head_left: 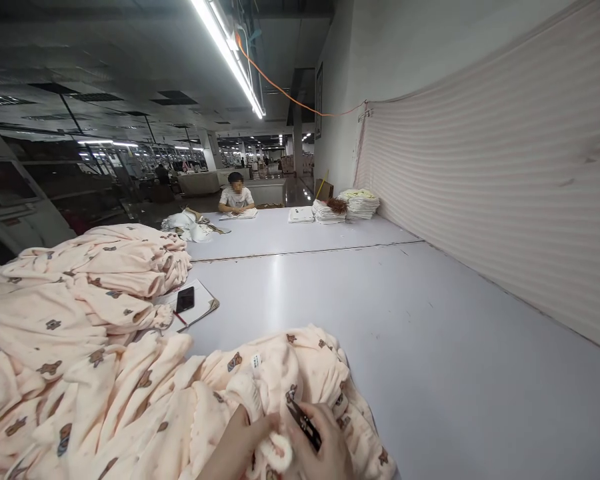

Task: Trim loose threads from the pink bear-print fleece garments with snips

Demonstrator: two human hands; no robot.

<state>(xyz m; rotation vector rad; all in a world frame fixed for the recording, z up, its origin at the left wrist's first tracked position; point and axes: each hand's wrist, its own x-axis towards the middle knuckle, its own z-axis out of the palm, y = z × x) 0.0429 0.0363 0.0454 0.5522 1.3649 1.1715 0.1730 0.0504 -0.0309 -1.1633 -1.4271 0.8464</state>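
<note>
A pale peach, fleecy garment (300, 353) printed with small brown bears lies bunched before me at the table's near edge. My left hand (245, 437) is closed on a gathered part of it, near a rolled cuff-like end. In my right hand (325, 443) are black thread snips (305, 425), their pointed tips aimed up and left over the fabric. That hand sits just right of my left hand, and its fingers partly hide the snips. A small white label (256, 361) shows on the garment above the hands.
More peach garments (105, 267) are heaped at left. Beside them a black phone (185, 299) rests on papers (205, 303). Across the pale table (330, 287), a person (237, 197) sits near folded white stacks (363, 205). A striped cloth (490, 167) hangs along the right wall.
</note>
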